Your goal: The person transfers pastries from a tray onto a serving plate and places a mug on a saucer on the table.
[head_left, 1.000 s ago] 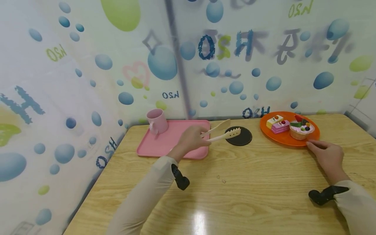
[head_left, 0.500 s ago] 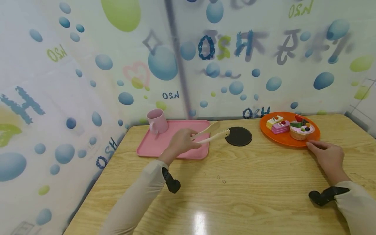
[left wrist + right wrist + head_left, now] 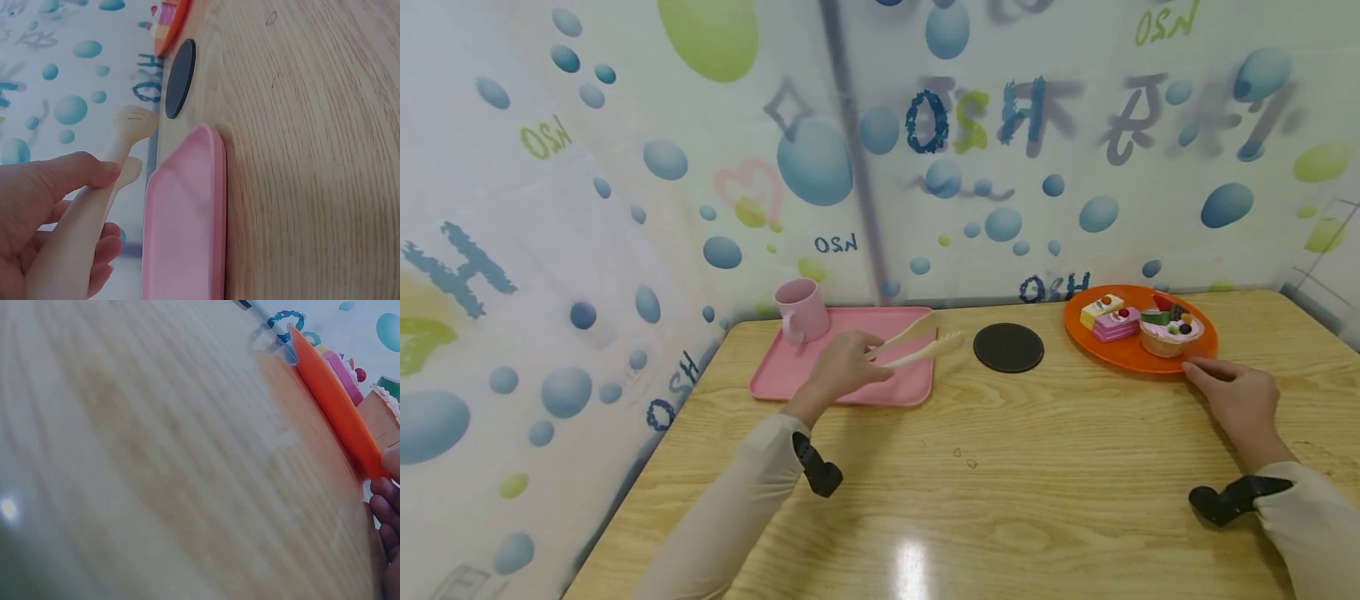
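Observation:
My left hand grips a pair of cream tongs above the pink tray. The tongs' ends stand apart and point right, with nothing between them; the left wrist view shows the thumb pressed along one arm of the tongs. On the right, my right hand pinches the near rim of the orange plate, thumb on top and fingers below in the right wrist view. On that plate lie a yellow cake slice, a pink cake slice and a fruit-topped tart.
A pink mug stands at the tray's back left corner. Between tray and plate lies a round black coaster. A patterned curtain borders the wooden table at the back and left.
My left hand has drawn back left and slightly toward me with the tongs, from beside the coaster to over the tray. The right hand and the plate have stayed put.

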Demonstrator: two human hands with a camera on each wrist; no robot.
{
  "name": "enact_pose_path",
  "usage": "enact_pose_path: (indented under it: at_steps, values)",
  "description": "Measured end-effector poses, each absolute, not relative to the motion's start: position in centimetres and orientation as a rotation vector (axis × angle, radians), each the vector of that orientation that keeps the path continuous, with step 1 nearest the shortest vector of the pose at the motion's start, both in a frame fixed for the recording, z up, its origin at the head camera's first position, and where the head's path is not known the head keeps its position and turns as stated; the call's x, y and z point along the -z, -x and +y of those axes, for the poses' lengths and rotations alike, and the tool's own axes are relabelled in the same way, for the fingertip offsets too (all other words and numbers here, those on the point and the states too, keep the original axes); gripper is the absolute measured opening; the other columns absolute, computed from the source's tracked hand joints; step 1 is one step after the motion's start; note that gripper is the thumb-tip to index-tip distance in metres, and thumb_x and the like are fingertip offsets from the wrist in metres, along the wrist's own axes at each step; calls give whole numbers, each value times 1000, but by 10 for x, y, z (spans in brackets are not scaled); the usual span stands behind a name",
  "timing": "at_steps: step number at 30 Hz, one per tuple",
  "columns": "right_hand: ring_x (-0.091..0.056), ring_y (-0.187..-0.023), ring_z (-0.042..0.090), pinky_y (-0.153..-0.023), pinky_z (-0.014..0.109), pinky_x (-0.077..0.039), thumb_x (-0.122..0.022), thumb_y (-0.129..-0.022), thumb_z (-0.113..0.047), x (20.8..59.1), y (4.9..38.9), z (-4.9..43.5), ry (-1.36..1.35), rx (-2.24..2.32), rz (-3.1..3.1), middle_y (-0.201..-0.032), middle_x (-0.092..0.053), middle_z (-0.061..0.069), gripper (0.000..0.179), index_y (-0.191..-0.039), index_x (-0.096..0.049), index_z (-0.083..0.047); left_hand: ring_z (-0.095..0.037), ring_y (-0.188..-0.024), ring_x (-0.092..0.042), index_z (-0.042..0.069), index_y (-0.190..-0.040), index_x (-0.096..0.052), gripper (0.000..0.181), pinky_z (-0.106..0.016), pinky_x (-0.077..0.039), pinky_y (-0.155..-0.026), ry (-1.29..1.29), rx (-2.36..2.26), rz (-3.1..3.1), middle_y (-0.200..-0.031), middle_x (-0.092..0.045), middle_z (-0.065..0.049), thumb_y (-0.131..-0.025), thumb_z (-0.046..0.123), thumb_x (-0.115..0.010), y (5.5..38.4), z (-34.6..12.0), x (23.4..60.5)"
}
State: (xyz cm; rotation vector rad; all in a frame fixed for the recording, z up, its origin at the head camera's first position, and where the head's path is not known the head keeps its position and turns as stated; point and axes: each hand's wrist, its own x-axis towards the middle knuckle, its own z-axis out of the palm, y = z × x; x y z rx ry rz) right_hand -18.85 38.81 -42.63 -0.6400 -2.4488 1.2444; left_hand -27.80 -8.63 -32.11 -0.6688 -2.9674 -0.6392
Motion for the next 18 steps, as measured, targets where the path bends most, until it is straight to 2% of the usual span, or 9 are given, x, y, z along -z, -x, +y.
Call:
enact_pose_path:
  at_steps: [2, 4, 6, 7, 11, 13, 18]
  values:
    - [-36, -118, 47, -98, 56, -24, -53, -88, -44, 426, 188, 388, 641, -1252, -2440, -99, -66, 14, 62, -121, -54, 8, -15, -73, -54, 7, -104, -69, 39, -30, -44, -64, 653, 640, -2974, -88, -65, -5, -70, 25, -78, 278, -90, 321]
    - [-36, -118, 47, -98, 56, -25, -53, -88, -44, 426, 188, 388, 641, -1258, -2436, -87, -65, 0, 62, -120, -54, 8, -14, -69, -52, 8, -100, -70, 35, -29, -43, -62, 643, 641, -2975, -82, -64, -2, -70, 25, -78, 278, -93, 322]
    - [-37, -118, 47, -98, 56, -25, -53, -88, -44, 426, 188, 388, 639, -1258, -2433, -83, -62, -6, 61, -120, -55, 8, -14, -65, -50, 9, -97, -70, 32, -28, -41, -58, 636, 649, -2979, -77, -61, 0, -70, 25, -78, 278, -97, 322]
    - [-37, -118, 47, -98, 56, -25, -53, -88, -44, 426, 188, 388, 638, -1257, -2433, -82, -62, -7, 61, -119, -55, 8, -14, -64, -49, 9, -96, -70, 31, -27, -40, -58, 630, 655, -2981, -75, -60, 2, -71, 25, -77, 278, -99, 322]
    - [-37, -118, 47, -98, 56, -24, -53, -89, -44, 425, 188, 388, 635, -1254, -2439, -88, -64, 2, 61, -119, -55, 9, -13, -61, -48, 9, -96, -70, 31, -27, -39, -56, 611, 662, -2992, -74, -59, 3, -71, 26, -77, 276, -107, 323]
    - [-36, -118, 47, -98, 56, -24, -53, -88, -44, 425, 188, 388, 634, -1265, -2439, -86, -63, -2, 62, -120, -55, 9, -13, -61, -48, 8, -96, -70, 31, -27, -39, -56, 607, 652, -2992, -74, -59, 2, -71, 26, -77, 275, -111, 323]
    - [-37, -117, 47, -98, 55, -24, -53, -88, -44, 424, 188, 388, 639, -1259, -2439, -86, -61, -3, 62, -120, -55, 9, -14, -61, -50, 6, -100, -69, 35, -28, -41, -56, 587, 643, -2992, -77, -61, 0, -71, 25, -76, 274, -120, 323]
